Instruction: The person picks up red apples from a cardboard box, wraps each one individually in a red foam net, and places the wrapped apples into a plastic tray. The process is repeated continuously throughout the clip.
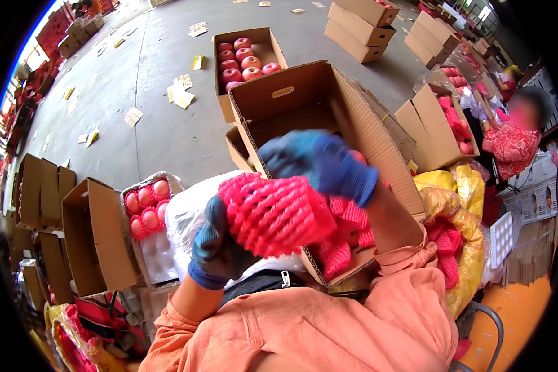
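Observation:
My left hand (218, 246), in a blue-grey coated work glove, grips a pink foam net sleeve (279, 214) in front of my body. The sleeve bulges at its left end; what is inside is hidden. Just above it, my right hand (323, 162), gloved in blue, is blurred by motion across the open cardboard box (376, 130). Whether its fingers hold anything is not visible. Inside the near end of that box lie more pink foam nets (337, 255), and part of a reddish fruit shows beside my right hand.
Beyond the box is a carton of red apples (242, 60). At left stand a tray carton with netted apples (144, 204) and an upright cardboard box (97, 242). A yellow plastic sack (467, 242) with pink nets sits at right, near a seated person (511, 139). Paper scraps (181, 95) litter the floor.

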`<state>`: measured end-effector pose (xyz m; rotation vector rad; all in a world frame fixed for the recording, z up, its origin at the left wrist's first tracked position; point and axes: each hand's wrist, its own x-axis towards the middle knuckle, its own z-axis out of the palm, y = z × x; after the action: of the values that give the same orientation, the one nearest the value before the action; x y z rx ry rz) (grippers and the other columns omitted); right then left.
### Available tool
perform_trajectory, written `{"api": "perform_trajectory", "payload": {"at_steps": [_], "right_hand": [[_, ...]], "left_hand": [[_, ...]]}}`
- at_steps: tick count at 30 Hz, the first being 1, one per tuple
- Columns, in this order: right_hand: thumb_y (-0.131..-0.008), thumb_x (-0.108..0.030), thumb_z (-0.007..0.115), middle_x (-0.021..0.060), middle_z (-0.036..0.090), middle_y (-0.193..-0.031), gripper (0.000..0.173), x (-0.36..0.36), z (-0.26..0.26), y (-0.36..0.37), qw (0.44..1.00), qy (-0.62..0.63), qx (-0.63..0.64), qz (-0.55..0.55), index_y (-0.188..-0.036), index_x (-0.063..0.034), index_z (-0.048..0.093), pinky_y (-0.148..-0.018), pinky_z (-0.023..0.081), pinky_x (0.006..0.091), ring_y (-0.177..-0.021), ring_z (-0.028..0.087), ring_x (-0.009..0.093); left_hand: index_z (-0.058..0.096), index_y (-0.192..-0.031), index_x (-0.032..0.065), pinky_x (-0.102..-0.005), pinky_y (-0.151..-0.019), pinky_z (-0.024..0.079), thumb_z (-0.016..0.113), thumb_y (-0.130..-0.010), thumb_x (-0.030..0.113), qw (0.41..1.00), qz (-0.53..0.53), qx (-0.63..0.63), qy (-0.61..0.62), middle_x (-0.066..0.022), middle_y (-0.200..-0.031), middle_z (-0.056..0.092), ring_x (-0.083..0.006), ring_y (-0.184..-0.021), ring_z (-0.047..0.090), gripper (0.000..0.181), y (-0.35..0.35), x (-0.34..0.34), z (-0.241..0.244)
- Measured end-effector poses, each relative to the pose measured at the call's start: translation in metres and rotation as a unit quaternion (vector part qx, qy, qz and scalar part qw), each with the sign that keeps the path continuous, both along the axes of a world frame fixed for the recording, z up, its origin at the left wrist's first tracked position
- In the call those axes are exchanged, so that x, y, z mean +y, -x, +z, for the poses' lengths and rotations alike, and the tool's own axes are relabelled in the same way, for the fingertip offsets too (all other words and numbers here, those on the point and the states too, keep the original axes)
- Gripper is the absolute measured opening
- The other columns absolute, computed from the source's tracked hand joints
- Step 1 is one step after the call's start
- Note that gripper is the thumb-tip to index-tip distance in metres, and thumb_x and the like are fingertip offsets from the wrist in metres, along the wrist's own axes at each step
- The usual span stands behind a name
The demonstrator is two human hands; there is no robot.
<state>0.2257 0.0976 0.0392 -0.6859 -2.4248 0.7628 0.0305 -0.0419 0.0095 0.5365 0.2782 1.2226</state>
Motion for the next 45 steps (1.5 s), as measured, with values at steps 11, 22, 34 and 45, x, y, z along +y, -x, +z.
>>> {"api": "perform_trajectory", "payload": {"at_steps": [11,22,34,45], "right_hand": [[-0.063,-0.027,0.078,0.0212,0.053,-0.123,0.069,0.048,-0.095,-0.088,0.799,0.031,-0.562,-0.21,-0.125,-0.014,0.05,-0.089,0.049,0.0445,-0.109,0.057,0.038],[-0.058,-0.027,0.084,0.0165,0.051,-0.117,0.08,0.059,-0.079,-0.08,0.853,-0.057,-0.381,-0.352,-0.129,-0.0186,0.048,-0.089,0.049,0.0422,-0.104,0.058,0.034],[-0.079,-0.065,0.057,0.0156,0.055,-0.122,0.071,0.056,-0.086,-0.062,0.541,0.677,0.498,-0.025,-0.13,-0.0169,0.045,-0.078,0.056,0.0496,-0.106,0.058,0.034],[-0.082,-0.067,0.051,0.027,0.054,-0.122,0.075,0.038,-0.065,-0.034,0.453,0.789,0.404,0.094,-0.132,-0.011,0.044,-0.062,0.059,0.0489,-0.09,0.063,0.045]], "left_hand": [[0.036,-0.142,0.0062,-0.0457,-0.113,0.022,0.047,-0.094,0.041,0.998,0.015,-0.061,0.004,-0.0096,-0.144,0.041,-0.0271,-0.134,0.037,0.06,0.007,0.008,-0.024],[0.039,-0.139,0.0048,-0.0456,-0.11,0.029,0.045,-0.096,0.038,0.993,0.08,-0.072,0.056,-0.0119,-0.138,0.047,-0.0277,-0.13,0.043,0.055,0.023,0.001,-0.047],[0.035,-0.14,0.0023,-0.0468,-0.114,0.02,0.042,-0.098,0.039,0.993,0.066,-0.09,0.049,-0.013,-0.143,0.041,-0.0294,-0.134,0.035,0.057,0.023,0.011,-0.043],[0.032,-0.142,0.0044,-0.0454,-0.111,0.028,0.044,-0.097,0.035,0.99,0.126,-0.052,0.044,-0.0117,-0.143,0.041,-0.0274,-0.132,0.04,0.056,0.016,0.015,-0.041]]}}
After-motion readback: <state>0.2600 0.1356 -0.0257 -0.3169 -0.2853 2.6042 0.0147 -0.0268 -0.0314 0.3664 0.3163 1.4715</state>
